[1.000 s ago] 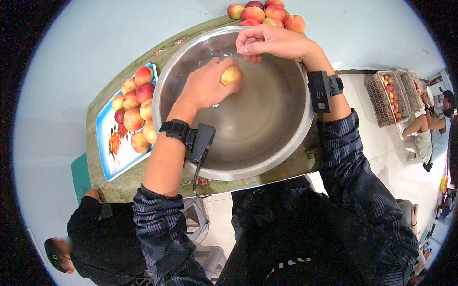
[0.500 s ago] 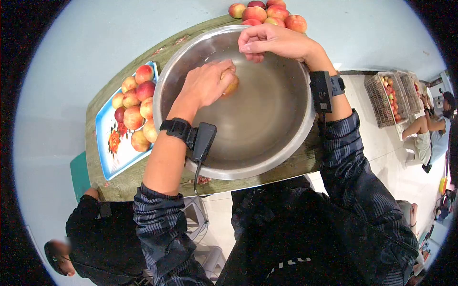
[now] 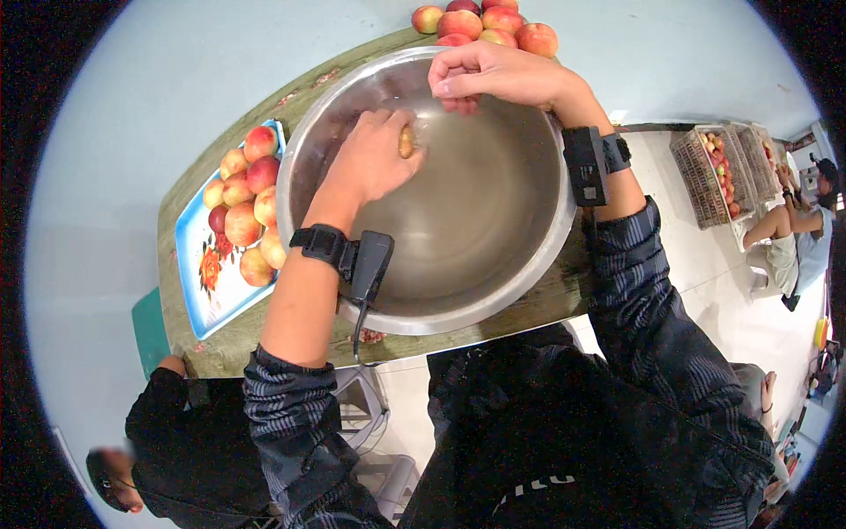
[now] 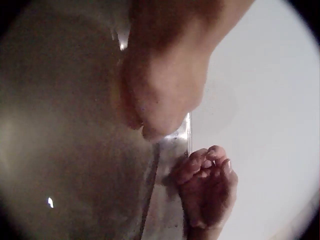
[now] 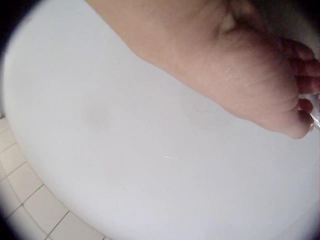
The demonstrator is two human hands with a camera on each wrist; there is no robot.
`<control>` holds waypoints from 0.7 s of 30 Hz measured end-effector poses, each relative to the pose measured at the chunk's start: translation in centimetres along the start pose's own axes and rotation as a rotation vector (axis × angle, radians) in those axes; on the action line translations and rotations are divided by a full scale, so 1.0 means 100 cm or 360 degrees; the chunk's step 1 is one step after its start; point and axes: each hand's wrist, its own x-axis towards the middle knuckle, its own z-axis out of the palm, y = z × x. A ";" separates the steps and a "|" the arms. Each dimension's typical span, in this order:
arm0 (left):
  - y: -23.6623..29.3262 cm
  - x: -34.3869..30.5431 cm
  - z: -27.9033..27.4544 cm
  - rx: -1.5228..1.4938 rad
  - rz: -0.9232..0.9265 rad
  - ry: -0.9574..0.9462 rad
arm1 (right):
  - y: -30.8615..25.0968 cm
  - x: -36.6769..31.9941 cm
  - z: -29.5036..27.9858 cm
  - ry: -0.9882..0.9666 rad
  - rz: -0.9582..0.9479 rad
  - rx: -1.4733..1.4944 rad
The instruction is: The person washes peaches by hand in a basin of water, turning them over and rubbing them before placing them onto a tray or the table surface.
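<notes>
A wide metal basin [image 3: 493,319] of cloudy water sits on the table in front of me. In its left half, my left hand [image 3: 374,157] grips a yellowish peach [image 3: 406,141] at the water, back of the hand up. Most of the peach is hidden behind the fingers. My right hand [image 3: 498,75] hovers over the basin's far rim with loosely bent fingers and holds nothing. The left wrist view catches both hands, the left one [image 4: 165,90] near the basin wall and the right one [image 4: 207,192] beyond it.
Left of the basin, a blue-rimmed flowered tray [image 3: 204,304] bears several peaches [image 3: 242,225]. More peaches [image 3: 459,26] are heaped behind the basin, against the wall. A person in black [image 3: 198,454] is at the lower left. Fruit crates [image 3: 696,181] stand on the floor at right, beside another person [image 3: 806,242].
My left hand has shifted a little left with the peach, turning so that less of the fruit shows. The right hand keeps its loose pose over the rim.
</notes>
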 end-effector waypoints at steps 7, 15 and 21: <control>-0.003 0.001 -0.002 -0.0029 0.0018 -0.0178 | 0.000 0.001 0.000 0.0000 0.0013 0.0019; 0.011 0.004 -0.020 0.0024 -0.0190 -0.0401 | 0.000 0.002 -0.001 0.0017 0.0029 -0.0006; -0.002 0.003 0.001 -0.0054 0.0134 0.0174 | -0.001 0.000 -0.001 0.0003 -0.0010 -0.0007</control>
